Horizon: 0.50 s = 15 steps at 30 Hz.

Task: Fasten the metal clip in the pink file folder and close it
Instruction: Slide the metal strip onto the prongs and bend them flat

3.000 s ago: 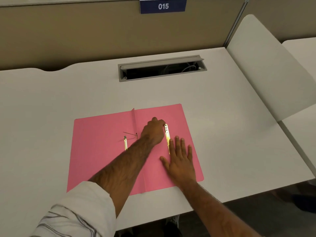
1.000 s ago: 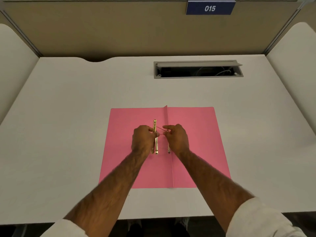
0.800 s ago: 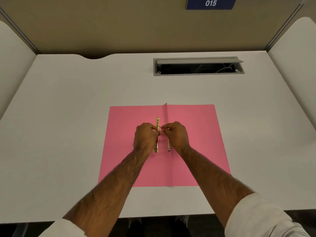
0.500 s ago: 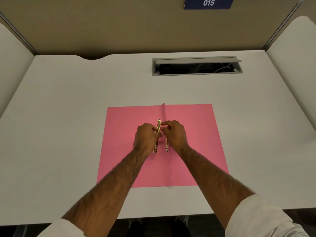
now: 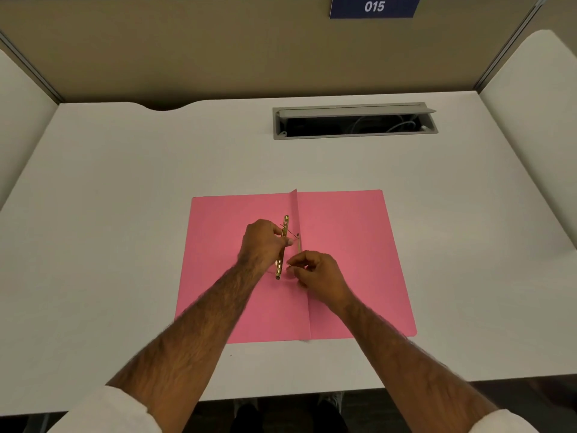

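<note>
Your left hand [image 5: 262, 242] pinches the brass clip bar [image 5: 283, 245]; your right hand [image 5: 315, 270] nips a thin prong near the crease of the pink file folder [image 5: 343, 245], open by the table's near edge. Misalign bar and prong, and the prong may bend.

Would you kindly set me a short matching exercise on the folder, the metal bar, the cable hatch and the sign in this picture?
Things:
1. pink folder
2. gold metal bar
3. cable hatch
4. blue sign

States:
A. reads 015
B. held by the left hand
C. lying open flat on the desk
D. lid raised, cables visible inside

Pairs: 1-C, 2-B, 3-D, 4-A
</note>
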Available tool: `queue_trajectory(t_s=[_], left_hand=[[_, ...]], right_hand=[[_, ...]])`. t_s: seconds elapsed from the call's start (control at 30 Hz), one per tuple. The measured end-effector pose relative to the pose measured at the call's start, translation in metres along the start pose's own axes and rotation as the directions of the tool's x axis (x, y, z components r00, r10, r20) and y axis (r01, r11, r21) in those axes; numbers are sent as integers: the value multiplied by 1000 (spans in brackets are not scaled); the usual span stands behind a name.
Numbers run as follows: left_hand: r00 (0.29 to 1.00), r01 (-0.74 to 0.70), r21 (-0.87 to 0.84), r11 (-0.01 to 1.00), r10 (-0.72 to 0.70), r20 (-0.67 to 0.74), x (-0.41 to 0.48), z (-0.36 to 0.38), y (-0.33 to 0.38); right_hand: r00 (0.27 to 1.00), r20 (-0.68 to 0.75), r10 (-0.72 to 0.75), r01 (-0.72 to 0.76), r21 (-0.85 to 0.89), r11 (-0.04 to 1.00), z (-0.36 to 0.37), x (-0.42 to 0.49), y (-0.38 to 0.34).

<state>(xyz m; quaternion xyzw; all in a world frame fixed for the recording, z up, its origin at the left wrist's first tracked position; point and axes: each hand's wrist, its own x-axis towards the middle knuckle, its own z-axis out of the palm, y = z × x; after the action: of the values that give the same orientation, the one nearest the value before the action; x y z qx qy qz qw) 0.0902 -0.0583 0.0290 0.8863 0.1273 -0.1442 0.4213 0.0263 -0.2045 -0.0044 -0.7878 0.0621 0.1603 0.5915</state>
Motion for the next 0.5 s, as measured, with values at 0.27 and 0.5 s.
queue_trajectory(t_s=[0.27,0.5], left_hand=[[1000,-19,-7,1000,19,20,-1,4,3],[999,-14,-30,999,15,29,-4,7,4]], right_hand=[[999,-33,-9,7,-53,999,0,2,1],[997,-67,-26,23,-45,999,3,4,4]])
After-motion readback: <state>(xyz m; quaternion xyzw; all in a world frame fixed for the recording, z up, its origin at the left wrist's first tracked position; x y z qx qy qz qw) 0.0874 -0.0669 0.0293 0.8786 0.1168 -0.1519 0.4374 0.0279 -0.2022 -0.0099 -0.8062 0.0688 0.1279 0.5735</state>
